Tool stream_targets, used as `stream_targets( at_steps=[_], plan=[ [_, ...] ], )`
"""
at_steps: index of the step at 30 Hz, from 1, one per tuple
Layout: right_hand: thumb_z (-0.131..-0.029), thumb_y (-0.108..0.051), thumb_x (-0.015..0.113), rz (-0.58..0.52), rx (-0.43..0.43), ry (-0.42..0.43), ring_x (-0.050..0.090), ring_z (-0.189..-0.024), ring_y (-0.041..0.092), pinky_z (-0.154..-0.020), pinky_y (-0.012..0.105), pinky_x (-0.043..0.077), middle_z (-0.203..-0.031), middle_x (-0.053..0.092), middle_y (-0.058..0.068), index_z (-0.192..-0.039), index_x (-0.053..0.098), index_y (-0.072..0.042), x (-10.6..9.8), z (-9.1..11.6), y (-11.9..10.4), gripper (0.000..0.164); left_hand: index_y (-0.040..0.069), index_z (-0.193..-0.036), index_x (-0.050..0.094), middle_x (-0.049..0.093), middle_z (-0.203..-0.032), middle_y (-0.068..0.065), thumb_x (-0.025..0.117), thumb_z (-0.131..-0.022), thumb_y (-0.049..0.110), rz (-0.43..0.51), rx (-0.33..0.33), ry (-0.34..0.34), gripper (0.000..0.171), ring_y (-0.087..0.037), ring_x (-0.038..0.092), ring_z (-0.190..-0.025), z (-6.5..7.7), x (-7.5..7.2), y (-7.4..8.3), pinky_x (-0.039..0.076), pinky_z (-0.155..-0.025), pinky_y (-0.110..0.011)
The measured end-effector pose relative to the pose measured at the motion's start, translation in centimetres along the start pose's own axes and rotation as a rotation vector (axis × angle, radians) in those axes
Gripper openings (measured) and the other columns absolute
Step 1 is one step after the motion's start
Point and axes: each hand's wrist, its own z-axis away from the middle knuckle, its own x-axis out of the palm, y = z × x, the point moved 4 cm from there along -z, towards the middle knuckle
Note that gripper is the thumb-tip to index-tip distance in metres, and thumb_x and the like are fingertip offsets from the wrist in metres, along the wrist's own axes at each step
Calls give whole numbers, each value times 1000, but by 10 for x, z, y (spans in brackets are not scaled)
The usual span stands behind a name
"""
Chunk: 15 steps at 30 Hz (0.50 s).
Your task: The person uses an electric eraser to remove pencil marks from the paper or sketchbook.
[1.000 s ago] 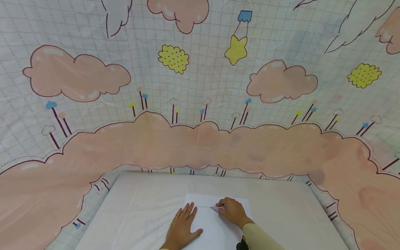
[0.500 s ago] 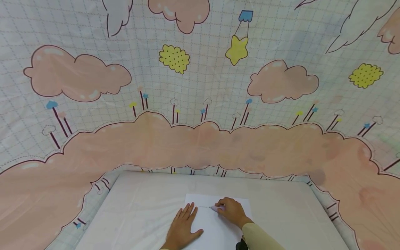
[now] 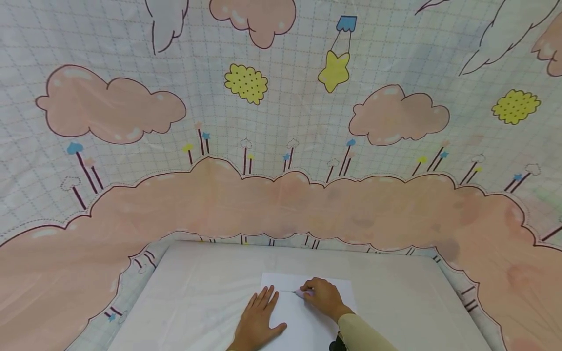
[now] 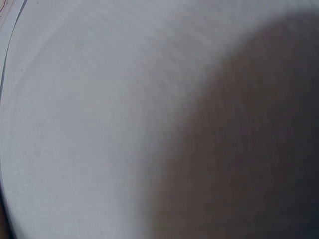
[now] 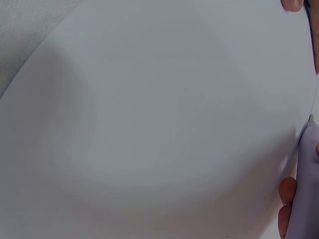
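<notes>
A white sheet of paper [image 3: 305,324] lies on the white-covered table. My left hand [image 3: 258,317] rests on its left part, fingers straight and thumb spread. My right hand [image 3: 327,298] grips a light purple, thick-bodied pen-like tool [image 3: 304,293], its tip pointing left onto the sheet. Close up in the right wrist view, the tool [image 5: 306,189] has a small grey metal tip, with fingertips [image 5: 286,191] curled against its body. A faint line [image 3: 285,291] runs from the tip toward the left hand. In the left wrist view a dark blurred shape [image 4: 249,149] covers the right side.
The white table [image 3: 197,287] extends around the sheet. Behind it hangs a printed cloth [image 3: 281,204] with clouds and stars. A black object [image 3: 338,343], partly hidden, sits by the right sleeve [image 3: 362,331].
My right hand has slid the purple tool slightly left along the line, its tip now nearer the left hand. The left hand stays in place on the paper.
</notes>
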Motion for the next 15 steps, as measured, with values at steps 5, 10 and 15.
stream_targets(
  at_steps=[5,10,15],
  plan=[
    [-83,-23,76,-1,2,-5,69,-89,17,-78,39,57,-93,72,-6,-92,78,-20,1,-2,-2,9,14,-149,44,35,-159,-6,39,-86,79,-1,3,-10,91,-26,31,-147,-1,2,0,28,-118,-48],
    [-83,-22,76,-2,3,-4,69,-89,18,-78,40,57,-93,72,-6,-92,78,-20,1,-2,-3,9,14,-149,44,34,-159,-6,38,-86,79,-8,3,-17,91,-26,31,-147,-1,2,-1,28,-118,-48],
    [-83,-22,76,5,8,4,69,-89,17,-79,39,57,-93,72,-6,-91,78,-19,-1,-1,0,9,13,-150,43,34,-159,-6,39,-87,79,-1,1,-24,91,-26,31,-147,-1,-1,0,27,-118,-48]
  ],
)
